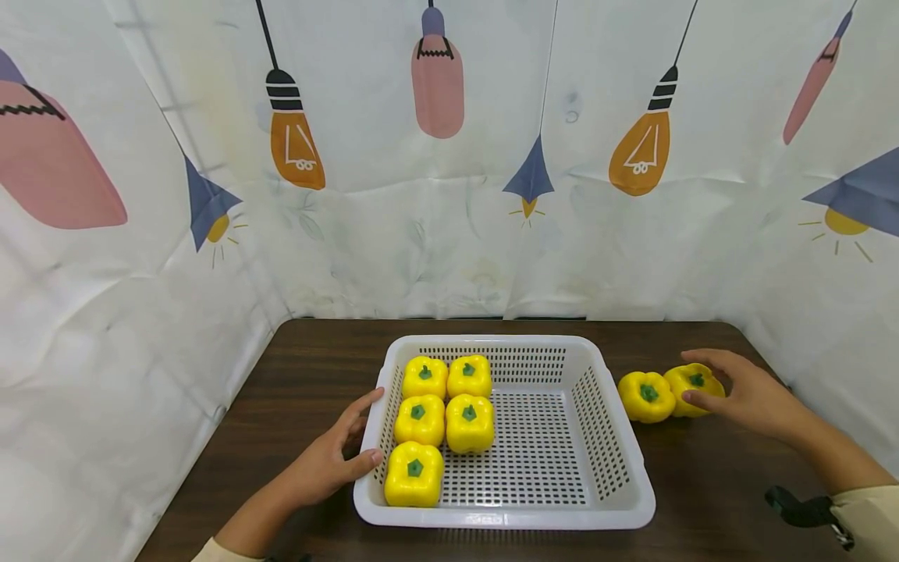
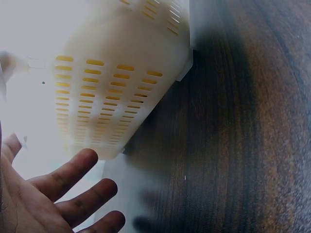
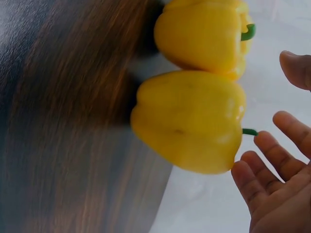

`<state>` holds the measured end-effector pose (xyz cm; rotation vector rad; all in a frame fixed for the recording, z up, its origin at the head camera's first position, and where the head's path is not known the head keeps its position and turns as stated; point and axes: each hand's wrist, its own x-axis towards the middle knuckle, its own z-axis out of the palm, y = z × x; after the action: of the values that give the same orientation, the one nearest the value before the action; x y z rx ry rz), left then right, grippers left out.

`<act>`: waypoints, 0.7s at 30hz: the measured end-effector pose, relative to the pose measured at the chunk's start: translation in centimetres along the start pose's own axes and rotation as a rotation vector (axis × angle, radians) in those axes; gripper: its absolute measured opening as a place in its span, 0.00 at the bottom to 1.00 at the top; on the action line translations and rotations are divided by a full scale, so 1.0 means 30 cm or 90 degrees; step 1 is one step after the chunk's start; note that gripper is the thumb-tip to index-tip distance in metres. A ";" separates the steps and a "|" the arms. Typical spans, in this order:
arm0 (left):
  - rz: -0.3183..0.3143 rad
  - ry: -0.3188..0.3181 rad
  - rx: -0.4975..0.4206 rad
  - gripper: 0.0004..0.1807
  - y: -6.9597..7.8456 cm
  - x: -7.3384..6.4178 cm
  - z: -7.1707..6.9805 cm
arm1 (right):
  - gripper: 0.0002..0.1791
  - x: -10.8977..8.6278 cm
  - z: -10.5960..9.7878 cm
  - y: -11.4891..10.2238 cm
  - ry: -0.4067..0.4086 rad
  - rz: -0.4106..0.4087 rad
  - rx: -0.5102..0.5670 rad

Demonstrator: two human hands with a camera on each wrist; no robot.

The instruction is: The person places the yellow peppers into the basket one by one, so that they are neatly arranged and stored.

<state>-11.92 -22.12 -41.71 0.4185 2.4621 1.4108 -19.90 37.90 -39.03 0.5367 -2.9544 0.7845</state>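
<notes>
A white slotted plastic basket [image 1: 506,517] stands on the table with several yellow bell peppers [image 1: 470,424] in its left part, green stems up. At its left rim is my left hand [image 1: 326,460], thumb and forefinger spread with their tips by the edge. The left wrist view has those fingers [image 2: 92,194] apart beside the basket's slotted side [image 2: 102,92]. To the right of the basket, two more yellow bell peppers lie side by side. Over the right-hand pepper [image 1: 691,381] my right hand [image 1: 747,390] reaches with thumb and fingers spread, fingertips close to its stem end [image 3: 238,145].
The dark wood-grain table [image 1: 316,375] carries everything. White sheeting [image 1: 449,257] printed with lamps hangs behind and at both sides. The other loose pepper [image 1: 646,396] sits near the basket's right rim. A black strap [image 1: 801,507] is at the right sleeve.
</notes>
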 end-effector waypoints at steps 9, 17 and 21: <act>-0.025 0.007 0.007 0.42 0.006 -0.002 0.003 | 0.43 -0.004 0.000 0.034 -0.025 0.018 -0.005; -0.022 0.009 0.010 0.42 -0.004 -0.002 0.003 | 0.44 0.001 0.003 0.055 -0.040 0.006 -0.008; -0.027 0.012 0.017 0.42 -0.005 -0.005 0.004 | 0.43 0.003 0.003 0.062 -0.045 -0.003 -0.003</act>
<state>-11.76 -22.16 -41.88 0.3575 2.4926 1.3722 -20.60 39.34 -39.98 0.5829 -3.0168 0.7741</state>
